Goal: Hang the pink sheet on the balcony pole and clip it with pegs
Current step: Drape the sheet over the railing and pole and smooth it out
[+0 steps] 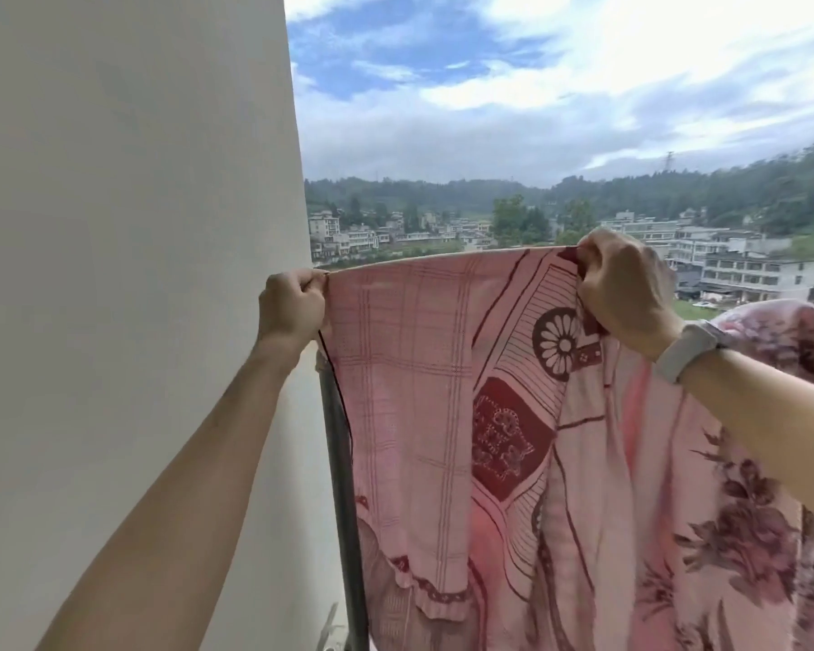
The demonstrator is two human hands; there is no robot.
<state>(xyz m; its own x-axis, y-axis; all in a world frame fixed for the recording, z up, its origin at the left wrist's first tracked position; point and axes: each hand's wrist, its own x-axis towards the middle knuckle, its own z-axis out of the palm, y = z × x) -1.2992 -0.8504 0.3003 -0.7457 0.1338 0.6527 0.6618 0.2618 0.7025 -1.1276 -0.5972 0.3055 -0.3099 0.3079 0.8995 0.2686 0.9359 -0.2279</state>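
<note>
Both fists clenched on pink sheet edge

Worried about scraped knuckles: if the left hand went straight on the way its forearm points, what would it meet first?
Nothing solid, probably. The left hand, gripping the pink sheet at its top edge, points up and outward just right of the white wall edge, toward open air. Depth is unclear, so it could brush the wall.
</note>
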